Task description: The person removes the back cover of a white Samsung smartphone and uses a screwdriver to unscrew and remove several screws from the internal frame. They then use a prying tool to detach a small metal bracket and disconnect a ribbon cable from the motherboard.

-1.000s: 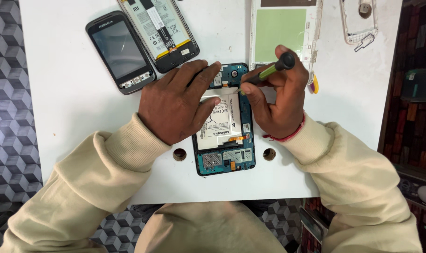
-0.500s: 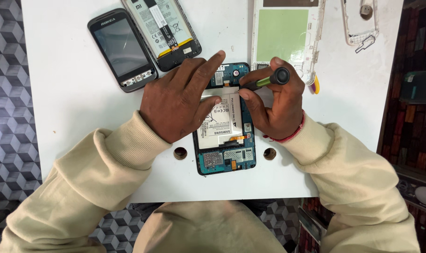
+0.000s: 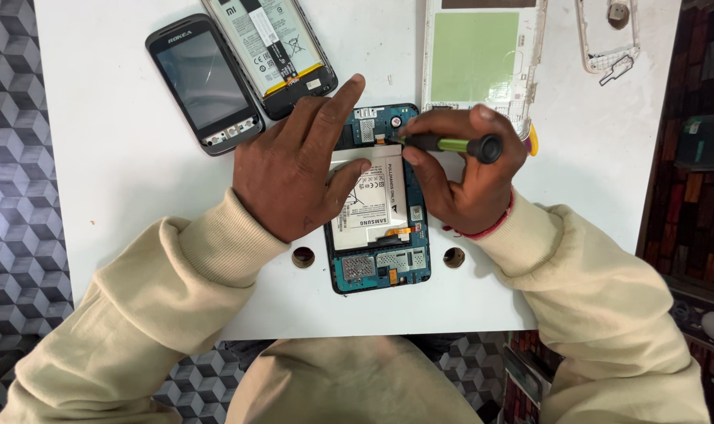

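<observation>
Right hand pinching a small screwdriver with a green-and-black handle between thumb and fingers, the shaft lying nearly flat and its tip set at the upper edge of an opened phone, just beside the round camera module. Left hand spread flat, palm down, pressing on the left half of the phone, its forefinger stretched toward the top corner and its thumb resting on the white battery. The opened phone lies face down at the near middle of the white table, between two round holes in the tabletop. Beyond the left hand lie a dark phone with its screen up and a second opened phone showing a long battery, the two touching; beyond the right hand, a white back cover with a green inner panel and a pale frame part. Risk, as judged: the tip held so flat may slip off and scratch the board or camera; thumb pressure may dent the battery.
</observation>
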